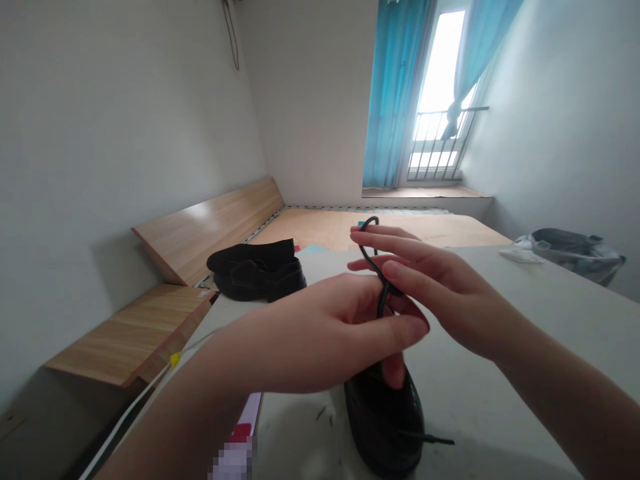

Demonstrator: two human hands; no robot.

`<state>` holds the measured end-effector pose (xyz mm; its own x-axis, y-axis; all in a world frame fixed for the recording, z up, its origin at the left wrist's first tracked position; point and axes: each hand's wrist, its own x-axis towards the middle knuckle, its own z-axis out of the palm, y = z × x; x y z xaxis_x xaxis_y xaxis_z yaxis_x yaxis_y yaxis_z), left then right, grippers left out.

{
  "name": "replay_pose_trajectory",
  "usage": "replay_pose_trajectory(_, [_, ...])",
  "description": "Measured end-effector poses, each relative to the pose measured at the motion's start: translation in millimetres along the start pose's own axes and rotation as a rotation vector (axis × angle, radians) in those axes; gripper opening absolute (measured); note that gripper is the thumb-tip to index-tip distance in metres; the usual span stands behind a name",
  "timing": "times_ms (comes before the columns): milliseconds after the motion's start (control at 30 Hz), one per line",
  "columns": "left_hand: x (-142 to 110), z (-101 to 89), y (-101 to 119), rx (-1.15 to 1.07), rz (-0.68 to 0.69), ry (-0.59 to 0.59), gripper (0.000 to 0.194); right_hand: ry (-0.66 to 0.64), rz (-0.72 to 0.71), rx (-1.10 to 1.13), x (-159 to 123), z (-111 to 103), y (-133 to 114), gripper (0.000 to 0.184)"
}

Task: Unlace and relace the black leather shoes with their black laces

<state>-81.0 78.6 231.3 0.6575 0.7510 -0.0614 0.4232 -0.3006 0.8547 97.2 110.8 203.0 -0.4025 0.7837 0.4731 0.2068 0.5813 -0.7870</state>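
My left hand (320,333) pinches a black shoelace (383,300) between thumb and fingers, just above a black leather shoe (383,420). The hand hides the top of the shoe and the lace holes. My right hand (435,280) is raised beside it, with the lace running along its fingers. Above these fingers, the lace forms a small loop (369,240). A loose lace end (425,436) lies across the shoe's far side.
Two black shoes (257,270) lie piled at the far left of the white table (490,353). A white packet (520,255) lies near its far right edge, with a grey bag (575,253) beyond. Wooden boards (200,233) lean on the left, and a white cable (125,413) runs along the near left.
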Motion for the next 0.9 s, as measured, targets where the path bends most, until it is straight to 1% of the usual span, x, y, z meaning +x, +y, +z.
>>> replay_pose_trajectory(67, [2.3, -0.3, -2.7, -0.039, -0.016, 0.017, 0.026, 0.072, 0.013, -0.08, 1.6, 0.4, 1.0, 0.041])
replay_pose_trajectory(100, [2.9, -1.0, -3.4, -0.042, 0.001, 0.053, 0.025, 0.101, 0.031, -0.094, 2.6, -0.1, 1.6, 0.044])
replay_pose_trajectory(167, [3.5, -3.2, -3.3, -0.036, 0.077, 0.169, 0.026, 0.132, 0.076, -0.06, 4.4, -2.4, 3.0, 0.043])
replay_pose_trajectory(200, [3.7, -4.4, -2.6, -0.039, 0.129, 0.233, 0.027, 0.108, 0.099, -0.017, 5.1, -3.8, 3.9, 0.041])
replay_pose_trajectory(233, [4.0, -5.5, -1.7, -0.045, 0.176, 0.298, 0.028, 0.057, 0.126, 0.038, 5.4, -5.1, 4.8, 0.038])
replay_pose_trajectory(267, [4.3, -6.2, -0.7, -0.056, 0.218, 0.355, 0.03, -0.03, 0.149, 0.104, 5.3, -5.8, 5.6, 0.039])
replay_pose_trajectory(333, [4.9, -6.3, 1.4, -0.082, 0.268, 0.448, 0.036, -0.262, 0.17, 0.243, 3.7, -4.9, 6.6, 0.048])
replay_pose_trajectory(367, [4.9, -5.6, 2.2, -0.097, 0.279, 0.476, 0.038, -0.376, 0.178, 0.301, 2.4, -3.2, 6.6, 0.05])
replay_pose_trajectory(433, [4.3, -3.2, 3.5, -0.13, 0.279, 0.497, 0.037, -0.537, 0.192, 0.367, -0.3, 1.7, 5.6, 0.044])
replay_pose_trajectory(500, [3.3, -0.7, 3.6, -0.137, 0.256, 0.487, 0.032, -0.619, 0.237, 0.394, -2.2, 6.0, 4.2, 0.032])
replay_pose_trajectory(533, [2.9, 0.0, 3.1, -0.119, 0.245, 0.485, 0.034, -0.649, 0.258, 0.43, -2.6, 6.9, 3.5, 0.028])
replay_pose_trajectory(567, [2.7, 0.3, 2.2, -0.08, 0.239, 0.503, 0.039, -0.681, 0.275, 0.493, -2.6, 6.7, 2.9, 0.028])
replay_pose_trajectory(633, [2.9, -0.4, -0.4, 0.048, 0.249, 0.596, 0.048, -0.738, 0.295, 0.689, -2.1, 2.8, 1.6, 0.031])
replay_pose_trajectory(667, [3.3, -1.1, -1.9, 0.115, 0.253, 0.64, 0.045, -0.75, 0.291, 0.789, -1.8, -0.4, 0.5, 0.032])
replay_pose_trajectory(700, [3.7, -1.9, -3.2, 0.168, 0.245, 0.653, 0.038, -0.741, 0.275, 0.861, -1.6, -3.8, -1.0, 0.031])
replay_pose_trajectory(733, [4.1, -2.7, -4.1, 0.194, 0.227, 0.628, 0.032, -0.698, 0.248, 0.898, -1.5, -7.2, -3.1, 0.03])
replay_pose_trajectory(767, [4.3, -3.3, -4.4, 0.191, 0.199, 0.573, 0.035, -0.626, 0.208, 0.895, -1.5, -10.1, -5.4, 0.029])
replay_pose_trajectory(800, [4.4, -3.6, -4.0, 0.164, 0.169, 0.508, 0.043, -0.53, 0.155, 0.866, -1.8, -12.2, -7.9, 0.029])
replay_pose_trajectory(833, [4.2, -3.6, -2.8, 0.124, 0.146, 0.447, 0.051, -0.425, 0.106, 0.815, -2.2, -13.4, -10.3, 0.029])
replay_pose_trajectory(900, [3.3, -3.2, 1.3, 0.053, 0.116, 0.344, 0.057, -0.219, 0.048, 0.681, -3.5, -13.0, -14.0, 0.032])
